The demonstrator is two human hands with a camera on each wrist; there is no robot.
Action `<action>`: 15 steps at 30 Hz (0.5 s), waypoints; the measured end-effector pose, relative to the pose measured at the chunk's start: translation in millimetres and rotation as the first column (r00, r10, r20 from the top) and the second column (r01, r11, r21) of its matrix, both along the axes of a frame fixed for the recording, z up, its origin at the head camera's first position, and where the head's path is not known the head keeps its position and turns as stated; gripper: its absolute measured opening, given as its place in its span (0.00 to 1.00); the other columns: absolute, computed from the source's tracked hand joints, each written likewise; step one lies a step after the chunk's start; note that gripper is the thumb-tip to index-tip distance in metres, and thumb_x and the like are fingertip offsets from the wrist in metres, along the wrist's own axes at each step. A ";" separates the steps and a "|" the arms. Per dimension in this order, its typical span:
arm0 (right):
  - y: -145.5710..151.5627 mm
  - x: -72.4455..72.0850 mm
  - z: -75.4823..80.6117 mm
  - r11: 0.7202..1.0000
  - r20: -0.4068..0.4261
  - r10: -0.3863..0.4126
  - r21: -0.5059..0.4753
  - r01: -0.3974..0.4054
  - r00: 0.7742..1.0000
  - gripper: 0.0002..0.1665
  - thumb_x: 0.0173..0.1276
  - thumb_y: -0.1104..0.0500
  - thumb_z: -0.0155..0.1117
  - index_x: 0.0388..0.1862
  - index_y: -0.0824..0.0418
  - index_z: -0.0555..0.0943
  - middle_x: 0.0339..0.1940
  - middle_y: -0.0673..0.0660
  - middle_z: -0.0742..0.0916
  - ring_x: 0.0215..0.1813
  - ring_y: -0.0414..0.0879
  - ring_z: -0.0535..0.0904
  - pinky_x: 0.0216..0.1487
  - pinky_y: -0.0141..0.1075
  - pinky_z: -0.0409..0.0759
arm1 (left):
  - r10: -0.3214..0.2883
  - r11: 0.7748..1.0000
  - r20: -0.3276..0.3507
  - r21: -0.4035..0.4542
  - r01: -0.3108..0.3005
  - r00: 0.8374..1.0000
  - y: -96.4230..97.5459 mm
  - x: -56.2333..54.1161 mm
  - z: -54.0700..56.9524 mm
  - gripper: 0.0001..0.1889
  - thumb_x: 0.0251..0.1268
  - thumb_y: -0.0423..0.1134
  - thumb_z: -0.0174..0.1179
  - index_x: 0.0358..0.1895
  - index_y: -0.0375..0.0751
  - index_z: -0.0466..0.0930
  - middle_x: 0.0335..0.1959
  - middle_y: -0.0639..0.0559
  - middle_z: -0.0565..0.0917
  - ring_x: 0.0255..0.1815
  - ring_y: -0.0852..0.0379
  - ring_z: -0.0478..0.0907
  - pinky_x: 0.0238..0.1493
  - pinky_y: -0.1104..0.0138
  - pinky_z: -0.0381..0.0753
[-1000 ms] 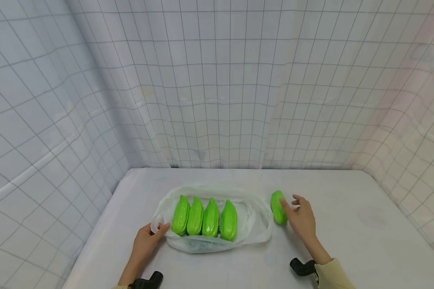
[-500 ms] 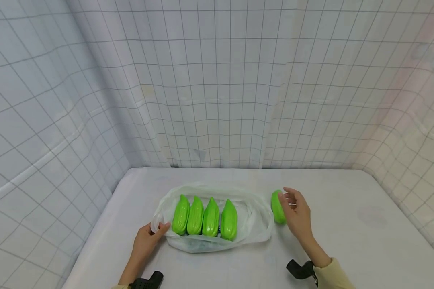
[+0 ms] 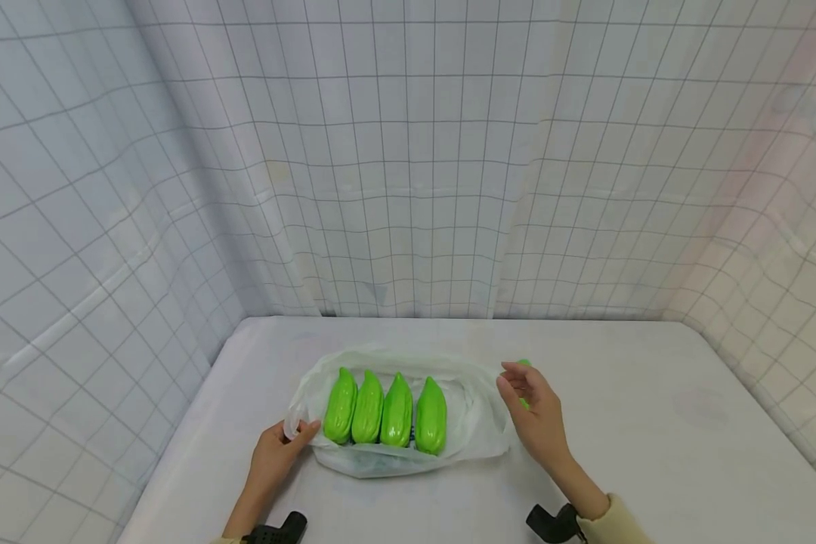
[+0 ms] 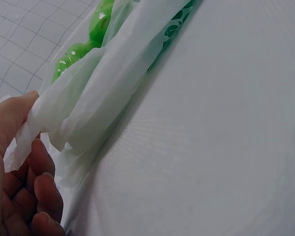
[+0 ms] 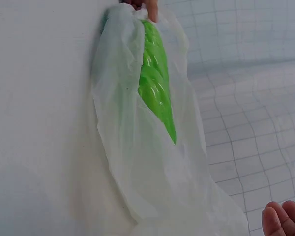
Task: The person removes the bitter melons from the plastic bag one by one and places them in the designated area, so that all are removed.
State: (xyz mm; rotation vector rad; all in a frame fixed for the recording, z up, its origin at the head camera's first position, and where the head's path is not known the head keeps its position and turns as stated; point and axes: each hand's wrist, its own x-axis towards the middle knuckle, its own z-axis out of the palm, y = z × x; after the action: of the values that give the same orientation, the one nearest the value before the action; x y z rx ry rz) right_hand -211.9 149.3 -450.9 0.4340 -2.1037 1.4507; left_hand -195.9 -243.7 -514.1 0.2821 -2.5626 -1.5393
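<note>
A translucent white plastic bag [image 3: 476, 442] lies on its side with its mouth spread. Several glossy green gourds [image 3: 397, 412], ridged like bitter melons, lie in a row inside it. My left hand [image 3: 273, 457] pinches the bag's left edge between thumb and fingers; the left wrist view shows the gathered plastic [image 4: 54, 110] there. Just right of the bag, my right hand [image 3: 540, 423] is held with relaxed, slightly bent fingers and nothing visible in them. Behind it a loose green gourd [image 3: 524, 404] is mostly hidden. Right fingertips [image 5: 285, 219] show in the right wrist view's corner.
The white table [image 3: 653, 423] extends around the bag. White grid-patterned curtains [image 3: 408, 189] enclose its back and both sides. A black wrist-worn device [image 3: 551, 523] sits on the right wrist, another [image 3: 279, 529] on the left.
My right hand has moved left, from beside the loose gourd to in front of it, close to the bag's right edge. The left hand, the bag and the gourds inside have stayed put.
</note>
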 end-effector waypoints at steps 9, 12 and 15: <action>-14.7 11.7 11.5 0.986 -0.026 0.151 0.081 -0.148 0.988 0.17 0.63 0.74 0.61 0.52 0.71 0.76 0.45 0.62 0.82 0.47 0.58 0.79 0.46 0.35 0.77 | 0.021 1.000 -0.012 0.001 -0.021 1.000 0.2 -2.4 -5.8 0.17 0.58 0.50 0.66 0.29 0.38 0.76 0.15 0.57 0.66 0.18 0.60 0.62 0.22 0.68 0.61; -20.0 19.5 22.7 0.981 0.018 0.171 0.089 -0.172 0.985 0.18 0.63 0.73 0.61 0.52 0.74 0.76 0.47 0.66 0.81 0.48 0.63 0.78 0.46 0.44 0.77 | 0.021 1.000 -0.003 -0.002 -0.021 1.000 -0.1 -2.5 -6.0 0.18 0.58 0.51 0.66 0.30 0.38 0.76 0.15 0.57 0.66 0.19 0.60 0.62 0.23 0.68 0.61; -22.5 19.8 23.0 0.977 0.109 0.184 0.086 -0.194 0.977 0.20 0.64 0.71 0.62 0.55 0.74 0.74 0.51 0.68 0.80 0.51 0.64 0.77 0.48 0.50 0.75 | 0.018 1.000 0.005 0.005 -0.018 1.000 -1.0 -2.7 -6.0 0.19 0.58 0.52 0.66 0.30 0.38 0.76 0.16 0.56 0.66 0.19 0.59 0.62 0.23 0.68 0.61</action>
State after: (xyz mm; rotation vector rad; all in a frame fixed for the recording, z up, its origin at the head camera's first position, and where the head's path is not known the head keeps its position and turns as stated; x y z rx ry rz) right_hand -192.2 126.8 -427.9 0.6261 -2.2714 1.5087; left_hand -198.6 -244.7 -520.1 0.3089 -2.5529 -1.5403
